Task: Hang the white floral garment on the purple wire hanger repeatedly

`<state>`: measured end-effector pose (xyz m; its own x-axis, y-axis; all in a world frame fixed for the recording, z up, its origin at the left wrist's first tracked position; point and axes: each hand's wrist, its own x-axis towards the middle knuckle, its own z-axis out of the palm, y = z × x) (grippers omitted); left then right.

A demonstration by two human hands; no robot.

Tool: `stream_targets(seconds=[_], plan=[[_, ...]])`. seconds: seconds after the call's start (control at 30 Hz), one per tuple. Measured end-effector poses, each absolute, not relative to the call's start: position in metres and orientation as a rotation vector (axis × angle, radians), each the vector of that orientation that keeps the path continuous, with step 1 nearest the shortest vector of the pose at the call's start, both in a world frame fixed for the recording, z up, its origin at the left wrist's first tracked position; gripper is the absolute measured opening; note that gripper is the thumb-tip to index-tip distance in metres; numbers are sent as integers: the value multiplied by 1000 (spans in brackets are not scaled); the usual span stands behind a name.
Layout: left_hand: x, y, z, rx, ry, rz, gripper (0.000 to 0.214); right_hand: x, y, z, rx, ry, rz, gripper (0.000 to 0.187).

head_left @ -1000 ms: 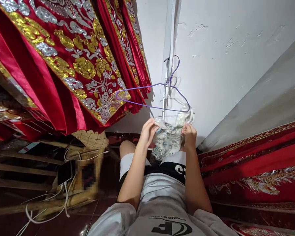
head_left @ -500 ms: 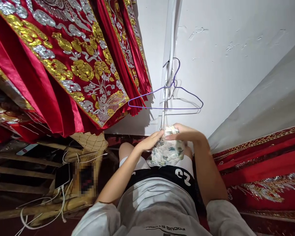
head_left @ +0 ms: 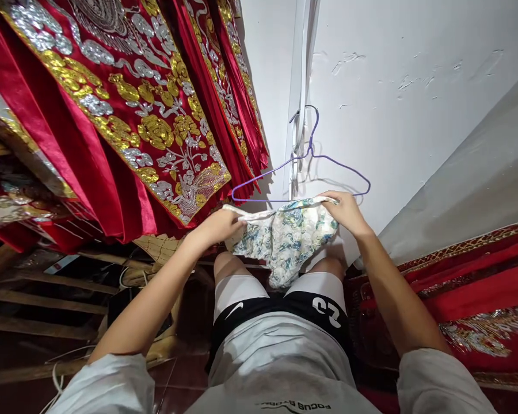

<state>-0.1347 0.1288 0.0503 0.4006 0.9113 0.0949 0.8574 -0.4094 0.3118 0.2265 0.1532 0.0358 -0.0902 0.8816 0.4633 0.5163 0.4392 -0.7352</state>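
A small white garment with a blue-green print (head_left: pixel 300 236) is stretched sideways between my two hands, above my knees. Its crinkled cloth droops to a point in the middle; which kind of garment it is I cannot tell. My left hand (head_left: pixel 221 225) pinches one end of its pale top edge. At the opposite end my right hand (head_left: pixel 345 211) grips the same edge, fingers closed. Just beyond the cloth, a purple wire hanger (head_left: pixel 328 159) hangs by its hook, its bottom bar close to the garment's top edge.
Red cloths with gold and silver embroidery (head_left: pixel 155 129) hang at the left. A white wall (head_left: pixel 397 103) with a pale vertical strip stands ahead. Wooden slats (head_left: pixel 47 293) and white cables (head_left: pixel 57 379) lie at lower left. Red embroidered cloth (head_left: pixel 492 293) is on the right.
My hands have moved apart and up from my lap. The garment, bunched between them before, is now spread out and held by its top edge.
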Motion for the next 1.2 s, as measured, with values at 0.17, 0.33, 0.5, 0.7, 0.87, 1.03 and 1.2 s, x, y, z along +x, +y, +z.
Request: stream_targets(seconds=[0.17, 0.33, 0.5, 0.7, 0.87, 1.03, 1.2], plan=[[-125, 125, 87, 2617, 1530, 524, 25, 251, 135, 52, -1319, -1724, 355, 25], [-131, 112, 101, 2594, 1383, 363, 21, 248, 122, 55, -1404, -1740, 316, 28], [-139, 97, 116, 2680, 1382, 425, 22, 238, 115, 53, -1423, -1742, 369, 28], [-101, 108, 139, 2864, 1159, 895, 21, 215, 102, 56, -1373, -1836, 417, 18], [-88, 148, 130, 2800, 1189, 1038, 47, 221, 92, 49, -1298, -1757, 323, 47], [-96, 168, 122, 2823, 1220, 1041, 41, 271, 101, 56, -1351, -1430, 239, 65], [-94, 169, 119, 2673, 1294, 1322, 25, 299, 107, 81, -1291, -1532, 941, 40]])
